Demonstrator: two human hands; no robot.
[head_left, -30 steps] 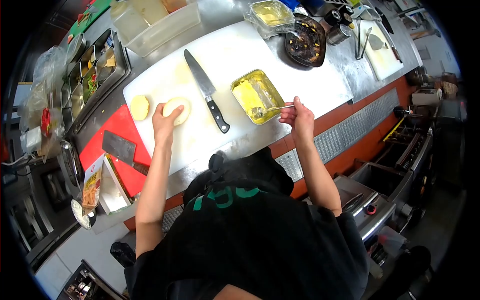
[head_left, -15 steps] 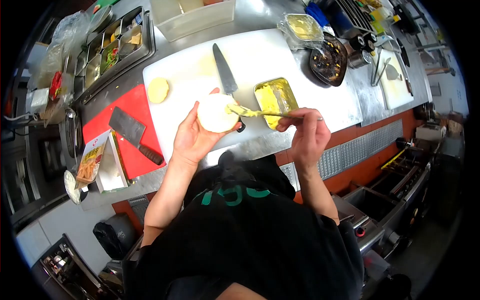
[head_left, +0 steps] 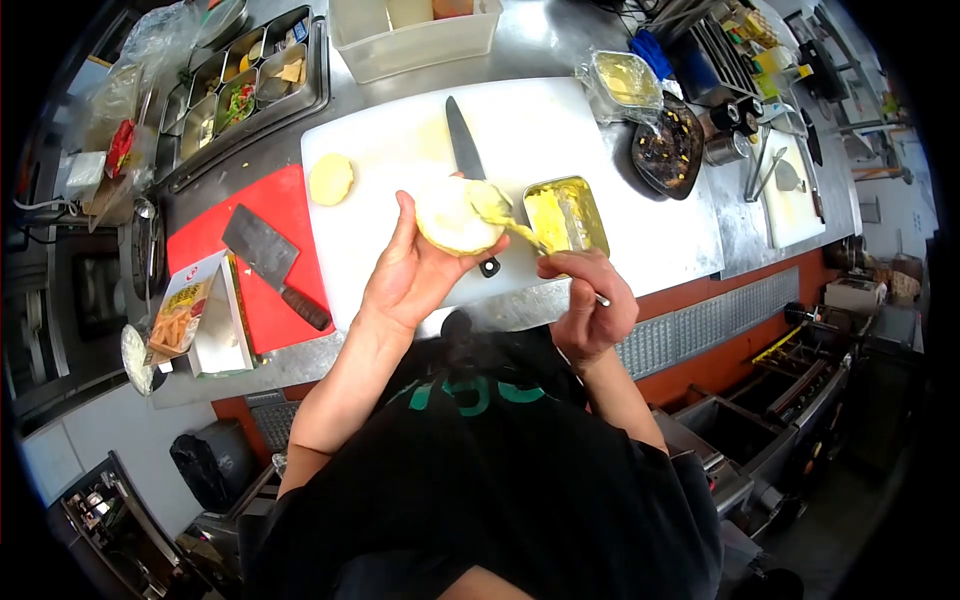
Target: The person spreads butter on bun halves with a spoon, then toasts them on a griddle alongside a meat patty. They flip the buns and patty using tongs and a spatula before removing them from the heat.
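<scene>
A single head-worn fisheye camera looks steeply down from above the person, close enough that their dark-clad torso [head_left: 480,470] fills the frame toward 6 o'clock. The steel counter [head_left: 560,40] with its white cutting board [head_left: 400,150] runs across 12 o'clock. Black vignette rings the edges; no second view shares the scene.

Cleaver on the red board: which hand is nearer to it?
Left. The left hand, holding a bun half, is just right of the cleaver in the picture. The right hand, holding a spoon, is farther right.
</scene>
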